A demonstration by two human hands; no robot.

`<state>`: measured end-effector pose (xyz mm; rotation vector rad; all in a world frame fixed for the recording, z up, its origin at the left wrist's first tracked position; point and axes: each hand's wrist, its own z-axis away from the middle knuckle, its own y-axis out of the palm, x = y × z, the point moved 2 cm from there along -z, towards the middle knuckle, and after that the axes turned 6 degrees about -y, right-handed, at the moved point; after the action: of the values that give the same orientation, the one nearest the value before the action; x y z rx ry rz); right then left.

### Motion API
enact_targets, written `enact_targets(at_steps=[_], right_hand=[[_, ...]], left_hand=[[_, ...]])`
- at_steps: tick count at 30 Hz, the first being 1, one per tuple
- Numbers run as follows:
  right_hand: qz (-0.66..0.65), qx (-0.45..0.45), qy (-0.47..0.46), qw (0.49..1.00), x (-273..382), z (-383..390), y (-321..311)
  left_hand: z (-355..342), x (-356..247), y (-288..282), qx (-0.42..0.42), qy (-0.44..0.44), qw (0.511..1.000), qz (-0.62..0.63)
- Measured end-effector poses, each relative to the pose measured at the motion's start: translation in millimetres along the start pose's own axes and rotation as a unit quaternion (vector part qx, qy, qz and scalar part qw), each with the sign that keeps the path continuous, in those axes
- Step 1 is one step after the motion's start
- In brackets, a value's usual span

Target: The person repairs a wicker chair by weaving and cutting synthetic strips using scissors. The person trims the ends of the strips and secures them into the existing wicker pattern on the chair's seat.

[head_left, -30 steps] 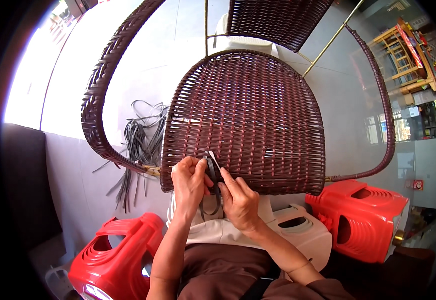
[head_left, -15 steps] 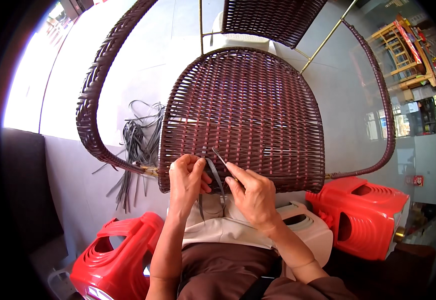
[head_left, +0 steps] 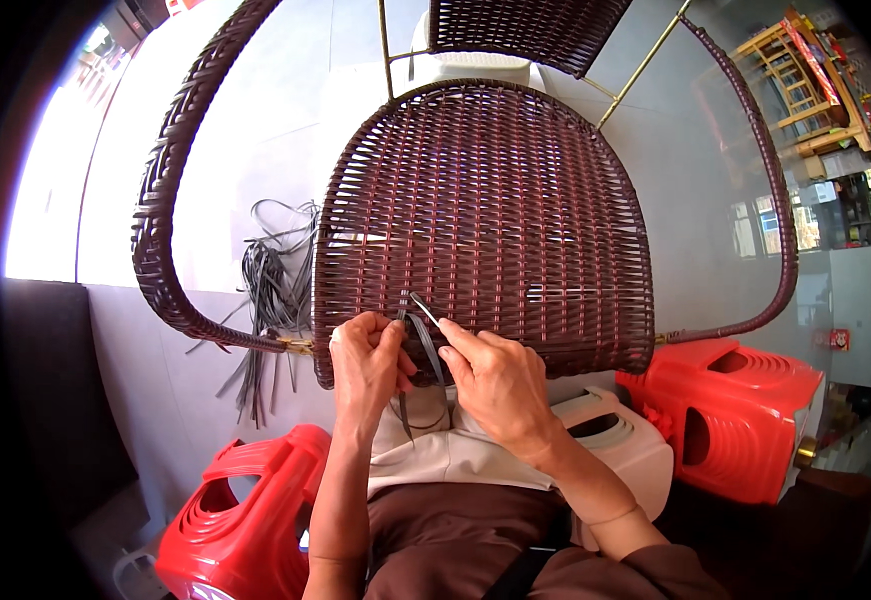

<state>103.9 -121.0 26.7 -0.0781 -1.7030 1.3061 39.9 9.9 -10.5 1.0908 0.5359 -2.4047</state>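
A dark brown woven wicker chair (head_left: 496, 200) with reddish strands in its seat lies in front of me. Over the near left part of the seat, my left hand (head_left: 366, 362) pinches a flat grey strip (head_left: 426, 350). That strip loops toward the right hand, and a loose end hangs below the left fingers. My right hand (head_left: 501, 385) is closed round a thin metal tool (head_left: 422, 303), its tip against the weave just right of the left fingertips. The tool's handle is hidden in the palm.
On the floor left of the seat lies a bundle of loose grey strips (head_left: 268, 275). A red plastic stool (head_left: 241, 510) stands at lower left, another red stool (head_left: 746, 400) at right, beside a beige stool (head_left: 636, 465). Thick woven armrests (head_left: 161, 180) curve round both sides.
The tool's tip has shifted slightly left, nearer the left fingertips. The view has moved a little, so the chair sits slightly higher. Both hands keep their grips.
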Motion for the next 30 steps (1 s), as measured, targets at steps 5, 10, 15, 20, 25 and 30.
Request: enact_targets(at_steps=[5, 10, 15, 20, 25, 30], right_hand=[[0.002, 0.000, 0.000, 1.000, 2.2, -1.6, 5.6], [-0.006, -0.089, -0.020, 0.996, -1.4, 9.6, 23.3], [0.012, -0.163, -0.065, 0.984, -8.9, 15.4, 36.4], [0.005, -0.190, -0.084, 0.978, -10.6, 17.2, 40.0], [0.001, -0.201, -0.092, 0.975, -12.4, 17.7, 41.4], [-0.016, -0.188, -0.078, 0.979, -10.6, 18.4, 38.5]], left_hand=[[-2.4, 4.1, -0.5, 0.011, 0.008, 1.000, 0.017], [-3.2, 6.0, -1.3, 0.015, 0.005, 1.000, 0.020], [0.1, 1.7, -0.2, 0.007, 0.005, 1.000, 0.023], [0.1, 1.0, 1.0, -0.007, 0.011, 1.000, 0.020], [0.2, -2.0, 0.8, -0.009, 0.005, 1.000, 0.016], [-2.1, 0.1, 3.2, -0.019, 0.015, 1.000, 0.019]])
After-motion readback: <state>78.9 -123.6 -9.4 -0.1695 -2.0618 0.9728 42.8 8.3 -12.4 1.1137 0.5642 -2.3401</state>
